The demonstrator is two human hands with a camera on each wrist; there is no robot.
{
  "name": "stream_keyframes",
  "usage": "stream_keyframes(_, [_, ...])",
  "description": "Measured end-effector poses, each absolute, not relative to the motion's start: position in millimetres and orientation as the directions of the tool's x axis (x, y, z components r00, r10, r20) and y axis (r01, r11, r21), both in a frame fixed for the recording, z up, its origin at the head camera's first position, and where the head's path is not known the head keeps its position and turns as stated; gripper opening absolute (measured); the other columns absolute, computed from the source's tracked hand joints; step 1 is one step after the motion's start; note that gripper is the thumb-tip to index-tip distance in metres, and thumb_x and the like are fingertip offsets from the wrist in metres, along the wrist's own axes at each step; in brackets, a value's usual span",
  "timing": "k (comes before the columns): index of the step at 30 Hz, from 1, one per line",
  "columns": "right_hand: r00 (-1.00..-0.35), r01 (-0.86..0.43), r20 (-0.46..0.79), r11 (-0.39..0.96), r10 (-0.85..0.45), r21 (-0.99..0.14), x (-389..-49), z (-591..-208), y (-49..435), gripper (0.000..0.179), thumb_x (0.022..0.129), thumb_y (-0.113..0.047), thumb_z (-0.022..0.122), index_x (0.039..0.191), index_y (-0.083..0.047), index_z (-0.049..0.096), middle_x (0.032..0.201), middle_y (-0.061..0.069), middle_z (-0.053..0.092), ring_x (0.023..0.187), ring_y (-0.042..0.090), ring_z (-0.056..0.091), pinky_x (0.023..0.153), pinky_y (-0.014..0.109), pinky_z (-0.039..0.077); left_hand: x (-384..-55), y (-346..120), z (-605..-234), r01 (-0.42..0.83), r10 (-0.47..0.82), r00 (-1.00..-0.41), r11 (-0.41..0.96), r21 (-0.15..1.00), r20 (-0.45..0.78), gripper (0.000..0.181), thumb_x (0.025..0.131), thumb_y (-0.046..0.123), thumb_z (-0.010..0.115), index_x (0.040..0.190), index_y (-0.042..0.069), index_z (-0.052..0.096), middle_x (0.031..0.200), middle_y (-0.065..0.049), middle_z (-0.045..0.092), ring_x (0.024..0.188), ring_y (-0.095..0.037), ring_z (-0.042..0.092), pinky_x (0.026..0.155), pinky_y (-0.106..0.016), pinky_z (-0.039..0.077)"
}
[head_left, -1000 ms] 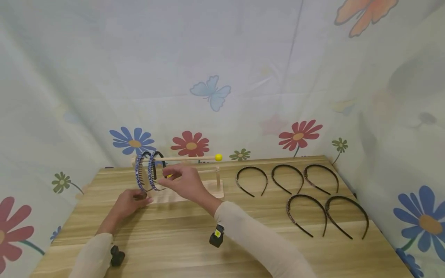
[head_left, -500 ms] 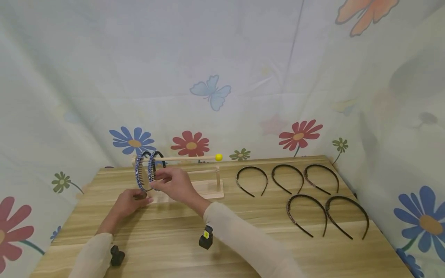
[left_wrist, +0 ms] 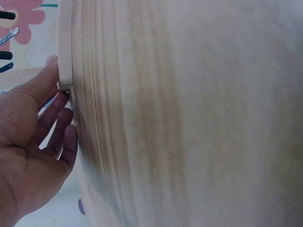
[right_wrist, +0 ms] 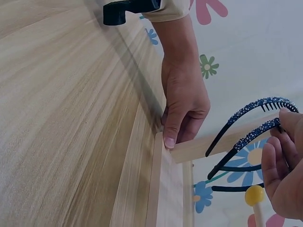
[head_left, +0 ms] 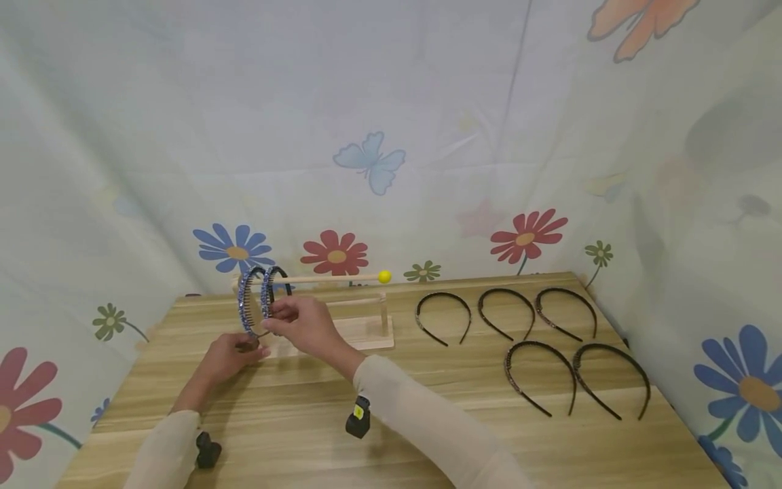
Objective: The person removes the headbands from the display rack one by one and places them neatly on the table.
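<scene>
A wooden rack [head_left: 369, 331] stands on the table, with two black toothed headbands hanging on its upper rod, their fronts set with blue sparkling stones. My left hand [head_left: 225, 356] holds the left end of the rack's base, thumb on top in the left wrist view. With thumb and fingers, my right hand [head_left: 310, 327] pinches the stoned front of the right-hand headband [head_left: 266, 293], also seen as the nearer headband [right_wrist: 250, 137] in the right wrist view. Just left of it hangs the other headband [head_left: 245, 309], apart from my fingers. The right hand hides part of the rack.
Several dark headbands lie on the table to the right, among them one headband [head_left: 444, 295] closest to the rack. A yellow ball [head_left: 384, 276] caps the upper rod's free end. A flowered cloth [head_left: 427, 204] hangs behind the wooden table [head_left: 293, 435].
My right hand has moved left onto the right-hand headband's front and now pinches it, covering a second yellow ball seen earlier. The left hand and both hanging headbands have hardly moved.
</scene>
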State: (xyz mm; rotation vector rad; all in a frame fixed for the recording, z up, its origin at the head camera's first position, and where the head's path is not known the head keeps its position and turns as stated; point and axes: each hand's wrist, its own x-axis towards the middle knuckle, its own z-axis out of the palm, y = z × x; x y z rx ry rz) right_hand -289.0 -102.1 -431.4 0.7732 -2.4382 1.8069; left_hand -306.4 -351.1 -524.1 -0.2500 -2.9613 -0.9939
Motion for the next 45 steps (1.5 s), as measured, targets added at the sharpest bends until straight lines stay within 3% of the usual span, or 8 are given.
stream_keyframes(5, [-0.87,-0.419,0.302,0.262,-0.39,-0.869,-289,-429,-98,0.022,0.093,-0.023,0.078,0.111,-0.011,0.076,0.091,-0.009,0.076,0.077,-0.005,0.064,0.067,0.014,0.053,-306,-350,-525,0.156,0.148,-0.987,0.791,0.591,0.061,0.031,0.093,0.039,0.076,0.098,0.009,0.074,0.107,-0.011,0.076,0.109,-0.037,0.069,0.092,-0.057,0.054])
stream_keyframes(16, [-0.853,-0.488,0.367,0.319,-0.371,-0.812,-293,-413,-81,0.026,0.094,-0.025,0.076,0.113,-0.009,0.075,0.095,-0.004,0.076,0.085,-0.003,0.065,0.072,0.012,0.052,-307,-350,-525,0.155,0.154,-0.987,0.798,0.583,0.051,0.041,0.095,0.036,0.075,0.114,0.001,0.074,0.118,-0.022,0.072,0.114,-0.044,0.066,0.096,-0.06,0.052])
stream_keyframes(28, [-0.863,-0.474,0.367,0.307,-0.347,-0.825,-294,-405,-62,0.029,0.095,-0.025,0.075,0.12,-0.011,0.073,0.098,-0.006,0.076,0.09,-0.001,0.067,0.076,0.016,0.055,-307,-349,-523,0.131,0.145,-0.989,0.804,0.58,0.021,0.04,0.095,0.035,0.075,0.114,0.001,0.073,0.118,-0.022,0.072,0.11,-0.042,0.068,0.095,-0.06,0.052])
stream_keyframes(45, [-0.867,-0.478,0.381,0.324,-0.321,-0.816,-296,-400,-38,0.023,0.093,-0.024,0.076,0.111,-0.009,0.075,0.097,-0.003,0.076,0.086,0.001,0.068,0.069,0.017,0.056,-306,-348,-521,0.125,0.144,-0.99,0.808,0.576,0.013,0.035,0.095,0.033,0.075,0.11,0.001,0.073,0.115,-0.022,0.072,0.11,-0.043,0.067,0.094,-0.06,0.052])
